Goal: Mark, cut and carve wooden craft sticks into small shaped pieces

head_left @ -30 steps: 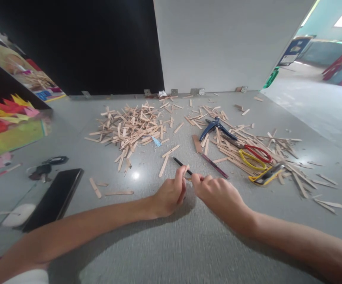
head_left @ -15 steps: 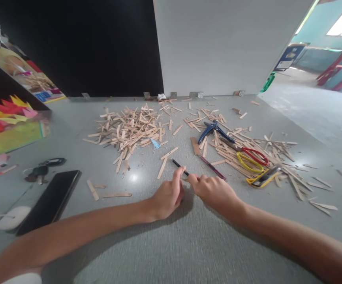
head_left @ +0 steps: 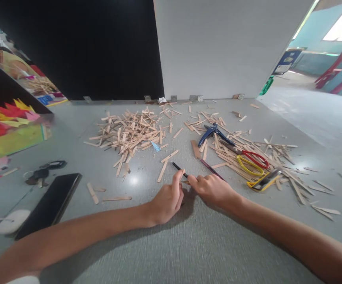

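My left hand (head_left: 167, 201) and my right hand (head_left: 211, 189) meet on the grey floor, both pinched around a small wooden stick piece (head_left: 185, 182) between their fingertips. A thin black pencil (head_left: 177, 167) pokes out up-left past the left thumb; which hand holds it is hidden. A dark red pencil (head_left: 211, 168) lies just beyond the right hand.
A heap of wooden sticks (head_left: 129, 132) lies ahead left, another (head_left: 248, 152) ahead right with blue pliers (head_left: 212, 132), red-and-yellow scissors (head_left: 252, 161) and a yellow cutter (head_left: 262, 180). A black phone (head_left: 51, 204), keys (head_left: 42, 171) and coloured paper (head_left: 5, 126) sit left.
Both hands stayed pinched together on the small piece, with only slight finger shifts. The camera tilted a little, sliding the scene slightly down.
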`<move>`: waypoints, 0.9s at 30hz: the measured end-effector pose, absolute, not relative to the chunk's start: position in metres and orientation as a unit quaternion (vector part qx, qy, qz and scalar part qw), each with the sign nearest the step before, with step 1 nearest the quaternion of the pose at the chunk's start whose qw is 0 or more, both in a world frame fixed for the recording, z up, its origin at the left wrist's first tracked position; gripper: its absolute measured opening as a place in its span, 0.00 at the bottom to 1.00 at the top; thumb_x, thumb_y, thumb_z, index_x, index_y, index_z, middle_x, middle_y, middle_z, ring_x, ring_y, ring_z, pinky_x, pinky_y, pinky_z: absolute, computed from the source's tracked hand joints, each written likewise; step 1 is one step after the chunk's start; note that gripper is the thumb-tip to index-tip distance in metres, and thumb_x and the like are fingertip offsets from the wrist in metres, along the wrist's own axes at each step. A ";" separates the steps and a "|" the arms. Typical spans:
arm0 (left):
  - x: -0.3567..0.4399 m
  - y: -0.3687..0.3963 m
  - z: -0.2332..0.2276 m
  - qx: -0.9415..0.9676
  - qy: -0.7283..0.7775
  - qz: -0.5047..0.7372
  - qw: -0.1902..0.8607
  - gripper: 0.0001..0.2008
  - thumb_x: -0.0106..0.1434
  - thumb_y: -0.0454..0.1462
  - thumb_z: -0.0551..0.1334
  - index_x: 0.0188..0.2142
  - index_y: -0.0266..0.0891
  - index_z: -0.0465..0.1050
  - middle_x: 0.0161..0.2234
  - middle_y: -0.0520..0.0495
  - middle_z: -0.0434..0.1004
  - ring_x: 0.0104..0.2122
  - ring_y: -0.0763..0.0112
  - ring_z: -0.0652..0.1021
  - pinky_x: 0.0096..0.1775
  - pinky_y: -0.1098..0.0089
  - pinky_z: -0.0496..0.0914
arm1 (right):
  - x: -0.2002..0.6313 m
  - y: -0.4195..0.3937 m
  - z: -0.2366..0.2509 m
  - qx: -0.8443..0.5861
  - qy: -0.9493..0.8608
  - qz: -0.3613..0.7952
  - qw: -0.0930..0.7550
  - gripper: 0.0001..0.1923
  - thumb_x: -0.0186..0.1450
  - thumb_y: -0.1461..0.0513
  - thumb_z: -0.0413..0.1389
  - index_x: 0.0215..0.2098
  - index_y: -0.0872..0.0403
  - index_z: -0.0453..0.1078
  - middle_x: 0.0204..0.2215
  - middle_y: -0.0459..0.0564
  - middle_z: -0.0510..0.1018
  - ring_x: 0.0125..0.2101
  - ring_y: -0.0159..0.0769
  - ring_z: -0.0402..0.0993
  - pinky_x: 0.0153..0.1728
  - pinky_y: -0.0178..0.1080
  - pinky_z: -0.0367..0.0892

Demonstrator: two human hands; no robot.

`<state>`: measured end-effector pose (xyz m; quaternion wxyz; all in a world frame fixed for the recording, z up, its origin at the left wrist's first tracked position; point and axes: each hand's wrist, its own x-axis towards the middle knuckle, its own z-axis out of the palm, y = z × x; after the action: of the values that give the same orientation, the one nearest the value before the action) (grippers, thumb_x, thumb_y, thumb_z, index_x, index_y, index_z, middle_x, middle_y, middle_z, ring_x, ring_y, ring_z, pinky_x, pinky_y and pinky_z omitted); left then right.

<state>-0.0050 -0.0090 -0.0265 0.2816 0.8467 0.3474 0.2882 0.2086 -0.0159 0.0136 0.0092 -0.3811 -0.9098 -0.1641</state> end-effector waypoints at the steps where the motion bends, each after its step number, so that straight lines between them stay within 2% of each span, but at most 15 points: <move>1: -0.005 -0.009 -0.025 0.847 0.343 0.294 0.280 0.24 0.76 0.33 0.47 0.69 0.32 0.50 0.29 0.51 0.75 0.22 0.69 0.74 0.29 0.70 0.69 | 0.212 -0.011 0.010 -0.375 -0.912 -0.164 0.016 0.08 0.73 0.72 0.52 0.43 0.55 0.69 0.21 0.45 0.78 0.17 0.33 0.71 0.20 0.42 0.42; 5: -0.004 -0.012 -0.022 0.846 0.325 0.312 0.286 0.23 0.79 0.35 0.43 0.71 0.32 0.51 0.30 0.51 0.75 0.23 0.71 0.73 0.31 0.70 0.70 | 0.219 -0.004 -0.001 -0.360 -0.914 -0.174 0.064 0.08 0.77 0.70 0.50 0.44 0.56 0.70 0.25 0.47 0.78 0.19 0.33 0.70 0.21 0.41 0.45; 9: -0.003 -0.013 -0.020 0.845 0.307 0.325 0.295 0.24 0.82 0.38 0.41 0.72 0.33 0.52 0.27 0.54 0.72 0.22 0.71 0.73 0.30 0.71 0.70 | 0.221 -0.007 -0.003 -0.340 -0.914 -0.188 0.121 0.15 0.82 0.66 0.43 0.44 0.57 0.71 0.25 0.47 0.76 0.22 0.34 0.71 0.22 0.39 0.53; 13: -0.001 -0.012 -0.016 0.847 0.290 0.345 0.283 0.24 0.82 0.38 0.43 0.72 0.33 0.53 0.27 0.54 0.73 0.22 0.72 0.71 0.30 0.71 0.70 | 0.224 -0.006 0.000 -0.321 -0.913 -0.191 0.164 0.20 0.83 0.65 0.39 0.42 0.57 0.71 0.24 0.46 0.73 0.21 0.33 0.69 0.21 0.38 0.55; 17: 0.000 -0.012 -0.014 0.850 0.267 0.361 0.276 0.24 0.81 0.36 0.45 0.73 0.33 0.51 0.30 0.51 0.76 0.22 0.73 0.71 0.30 0.72 0.71 | 0.225 -0.004 0.001 -0.309 -0.910 -0.187 0.204 0.20 0.84 0.64 0.39 0.43 0.59 0.71 0.23 0.44 0.73 0.20 0.32 0.67 0.21 0.37 0.56; 22: 0.001 -0.014 -0.014 0.844 0.282 0.369 0.267 0.25 0.83 0.38 0.43 0.74 0.33 0.47 0.32 0.49 0.78 0.23 0.73 0.73 0.30 0.71 0.73 | 0.222 -0.004 0.001 -0.315 -0.897 -0.173 0.256 0.15 0.83 0.65 0.40 0.51 0.61 0.68 0.25 0.45 0.75 0.22 0.33 0.71 0.21 0.36 0.59; 24: 0.001 -0.014 -0.015 0.847 0.283 0.366 0.263 0.25 0.83 0.39 0.41 0.74 0.32 0.45 0.33 0.48 0.79 0.23 0.72 0.74 0.30 0.71 0.74 | 0.221 -0.004 0.003 -0.322 -0.894 -0.172 0.262 0.14 0.83 0.65 0.40 0.48 0.58 0.67 0.26 0.45 0.75 0.22 0.33 0.70 0.21 0.36 0.59; 27: 0.001 -0.014 -0.015 0.851 0.286 0.355 0.261 0.25 0.84 0.40 0.39 0.74 0.32 0.47 0.34 0.46 0.80 0.26 0.70 0.77 0.33 0.69 0.76 | 0.221 -0.005 0.008 -0.320 -0.902 -0.185 0.224 0.16 0.83 0.66 0.39 0.42 0.55 0.66 0.27 0.46 0.73 0.21 0.32 0.66 0.22 0.36 0.59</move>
<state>0.0012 -0.0138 -0.0151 0.2611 0.8509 0.2858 0.3551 0.2211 -0.0048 0.0082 0.2243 -0.3200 -0.9017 -0.1851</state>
